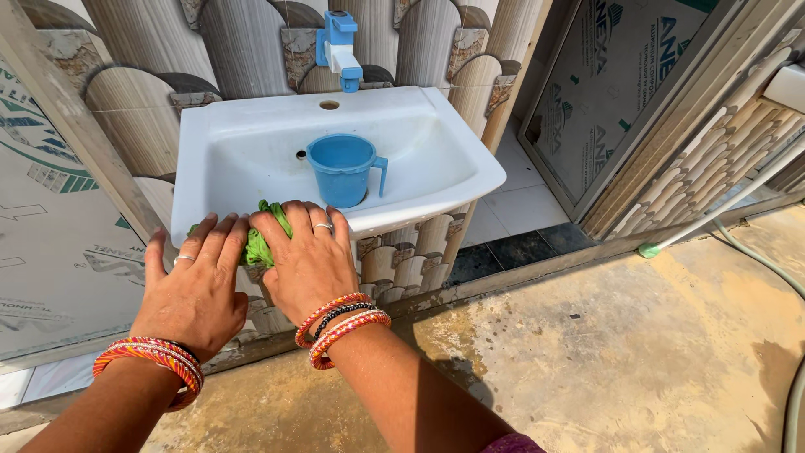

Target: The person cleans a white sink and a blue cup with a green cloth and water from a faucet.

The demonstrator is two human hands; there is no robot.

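Both hands press a crumpled green cloth (258, 243) against the front rim of a white ceramic sink (251, 134), near its front left corner. Left hand (199, 289) lies flat, fingers spread, palm down over the cloth's left part; grip is open, pressing rather than clasping. Right hand (309, 260) lies flat too, fingers together over the cloth's right part, open palm on soft bunched fabric, not closed round it. Silver-toned ring on each hand. Stacked thin bangles, orange, red and dark beaded, on both wrists.

Sink is glossy, rectangular with rounded basin, wall-mounted. In the basin, toward the right side, stands a blue plastic mug (344, 168), cylindrical, upright, handle pointing right. Blue and white plastic tap (339, 46) sits above the back edge, centre. Wall tiles (151, 50) behind show curved striped beige pattern with marbled insets. Floor (604, 335) is rough, sandy-stained concrete. Pale hose (792, 277) runs along the floor at right.
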